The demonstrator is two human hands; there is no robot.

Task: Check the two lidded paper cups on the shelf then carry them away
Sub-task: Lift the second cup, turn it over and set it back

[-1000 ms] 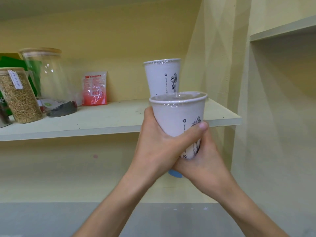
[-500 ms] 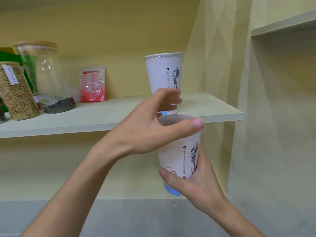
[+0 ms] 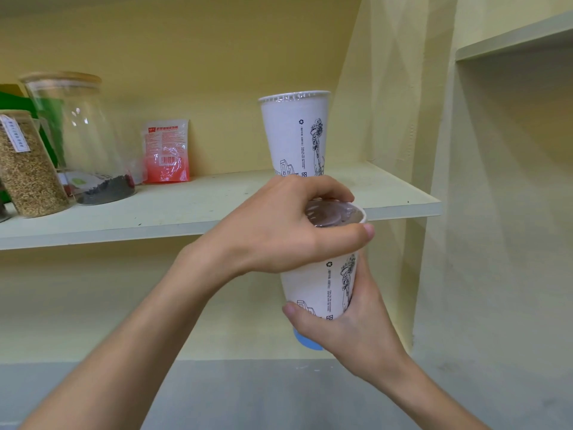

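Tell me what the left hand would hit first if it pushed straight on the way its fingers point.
Probably nothing: the left hand, over the held white paper cup, points right, past the pale shelf towards the yellow wall; depth is unclear.

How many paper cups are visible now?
2. One cup stands on the shelf; the other cup is held below it, right hand at its base, left hand on its lid.

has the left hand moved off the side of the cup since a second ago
Yes. The left hand has gone from the held cup's side up onto its lid, while the cup has dropped below the shelf edge.
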